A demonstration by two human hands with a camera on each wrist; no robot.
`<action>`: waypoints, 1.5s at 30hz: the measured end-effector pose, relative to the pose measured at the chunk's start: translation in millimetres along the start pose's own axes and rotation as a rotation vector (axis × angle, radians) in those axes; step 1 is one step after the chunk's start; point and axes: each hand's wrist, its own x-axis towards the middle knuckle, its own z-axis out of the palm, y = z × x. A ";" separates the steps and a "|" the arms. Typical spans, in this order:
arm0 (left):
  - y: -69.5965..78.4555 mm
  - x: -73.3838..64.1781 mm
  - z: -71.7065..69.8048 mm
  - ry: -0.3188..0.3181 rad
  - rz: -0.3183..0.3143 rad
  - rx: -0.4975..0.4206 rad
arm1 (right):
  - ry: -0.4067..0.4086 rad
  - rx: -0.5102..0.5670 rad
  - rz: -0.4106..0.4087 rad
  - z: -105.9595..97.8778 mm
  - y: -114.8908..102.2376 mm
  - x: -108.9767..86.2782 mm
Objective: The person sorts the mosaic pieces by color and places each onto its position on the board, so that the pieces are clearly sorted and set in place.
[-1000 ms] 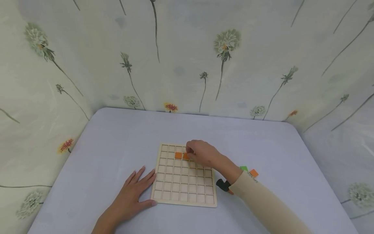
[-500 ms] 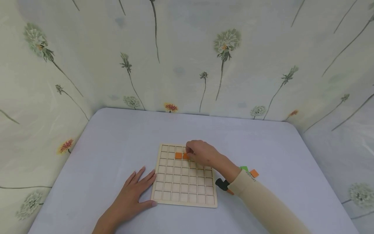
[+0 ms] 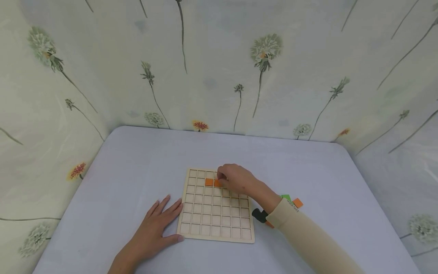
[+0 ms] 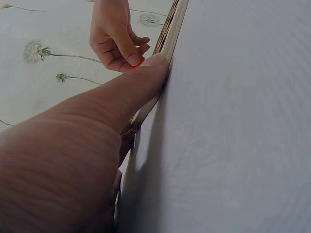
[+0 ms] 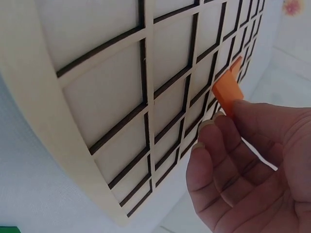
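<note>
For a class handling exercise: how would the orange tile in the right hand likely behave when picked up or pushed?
The orange tile seems stiff: pinched by the right hand, it shows no bend. Small beside that hand, it is probably light. Its straight edges suggest sliding rather than rolling.

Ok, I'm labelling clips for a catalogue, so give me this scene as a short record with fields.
Board: pale wooden grid, flat on the white tabletop
Left grip: fingers spread, touching the board's left edge
Right grip: pinches the held tile
Held tile: orange, tilted; contact with the board unclear
Placed tile: orange, left of the held tile
Loose pieces, right of board: green tile, spare orange tile, at least one dark piece
Backdrop: dandelion print
</note>
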 end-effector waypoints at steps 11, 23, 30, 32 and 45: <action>-0.1 0.5 0.9 -0.011 -0.002 -0.011 | 0.002 -0.013 0.000 1.6 3.8 1.1; 0.2 2.0 2.2 0.000 -0.008 0.010 | 0.004 -0.016 0.003 -0.4 3.0 -1.5; -0.1 2.5 1.6 -0.015 -0.007 0.002 | 0.000 -0.034 0.012 -1.1 4.5 -5.7; 0.1 2.6 1.2 -0.013 -0.007 0.000 | 0.000 -0.037 0.011 -1.2 5.9 -7.4; 1.3 1.2 -1.3 -0.019 -0.013 -0.005 | -0.014 -0.025 0.025 -4.3 18.3 -21.6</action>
